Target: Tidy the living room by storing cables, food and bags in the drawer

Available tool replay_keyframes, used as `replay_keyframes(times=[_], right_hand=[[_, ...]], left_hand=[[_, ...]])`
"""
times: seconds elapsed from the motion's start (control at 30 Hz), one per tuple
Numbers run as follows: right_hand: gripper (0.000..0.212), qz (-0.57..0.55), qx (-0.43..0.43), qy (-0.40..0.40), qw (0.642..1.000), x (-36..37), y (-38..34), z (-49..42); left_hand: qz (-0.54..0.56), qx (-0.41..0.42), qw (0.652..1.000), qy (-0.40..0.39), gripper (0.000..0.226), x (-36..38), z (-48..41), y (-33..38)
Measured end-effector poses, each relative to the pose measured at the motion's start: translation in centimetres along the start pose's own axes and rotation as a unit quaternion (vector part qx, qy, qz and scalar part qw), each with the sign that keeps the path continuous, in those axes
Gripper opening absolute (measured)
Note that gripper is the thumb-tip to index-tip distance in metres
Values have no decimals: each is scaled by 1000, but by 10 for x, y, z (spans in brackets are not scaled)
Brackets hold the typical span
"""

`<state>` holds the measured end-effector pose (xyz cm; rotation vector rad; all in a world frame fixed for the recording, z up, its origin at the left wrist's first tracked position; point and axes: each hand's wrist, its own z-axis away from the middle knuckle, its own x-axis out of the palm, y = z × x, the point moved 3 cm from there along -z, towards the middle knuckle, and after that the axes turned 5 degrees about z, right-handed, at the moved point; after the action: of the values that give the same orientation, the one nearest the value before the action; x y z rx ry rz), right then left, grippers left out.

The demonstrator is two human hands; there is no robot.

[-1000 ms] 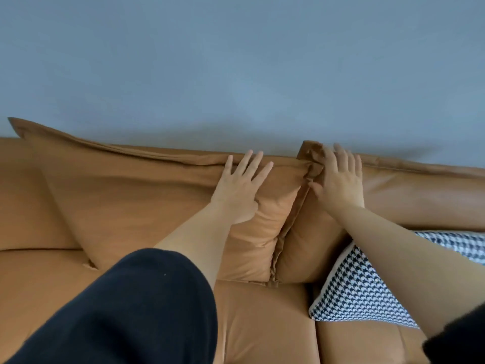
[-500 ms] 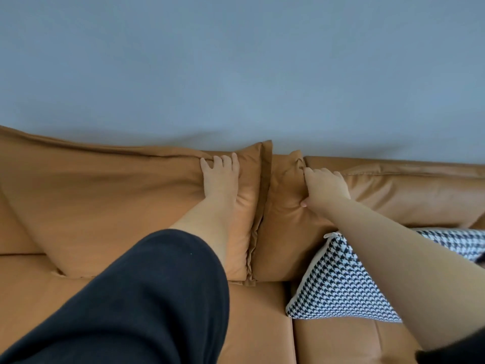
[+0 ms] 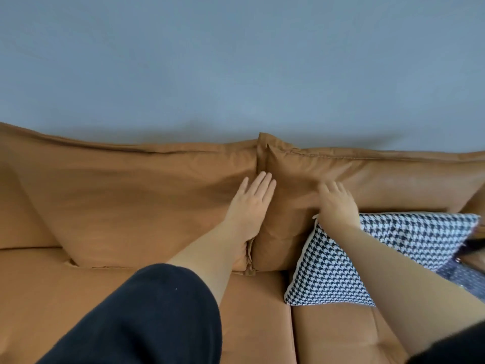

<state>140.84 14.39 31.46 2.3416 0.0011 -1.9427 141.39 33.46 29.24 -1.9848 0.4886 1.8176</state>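
Note:
Two tan back cushions lean side by side against the grey wall on a tan sofa. My left hand (image 3: pixel 250 203) lies flat with straight fingers on the right edge of the left back cushion (image 3: pixel 136 200), by the seam between the two. My right hand (image 3: pixel 337 204) rests with fingers extended on the face of the right back cushion (image 3: pixel 294 206). Neither hand holds anything. No cable, food, bag or drawer is in view.
A black-and-white houndstooth pillow (image 3: pixel 367 258) leans on the right cushion under my right forearm. A dark dotted item (image 3: pixel 469 269) shows at the right edge behind it. The sofa seat (image 3: pixel 78 298) stretches across the foreground.
Both hands slid down from the cushions' top edges onto their front faces and flattened. The two cushions now stand upright and close together.

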Motion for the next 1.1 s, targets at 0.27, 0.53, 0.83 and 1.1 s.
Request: replay_keyframes(times=[0.27, 0.53, 0.83, 1.1], right_hand=[[82, 141, 45, -214, 966, 46, 71, 41], [31, 96, -63, -132, 985, 32, 38, 39], [100, 92, -100, -194, 972, 38, 48, 30], [33, 147, -29, -205, 967, 45, 82, 49]], left_hand=[[55, -49, 993, -93, 83, 29, 12, 60], [119, -108, 974, -162, 82, 33, 23, 68], [262, -176, 941, -119, 85, 24, 5, 79], [135, -111, 981, -87, 33, 9, -19, 112]])
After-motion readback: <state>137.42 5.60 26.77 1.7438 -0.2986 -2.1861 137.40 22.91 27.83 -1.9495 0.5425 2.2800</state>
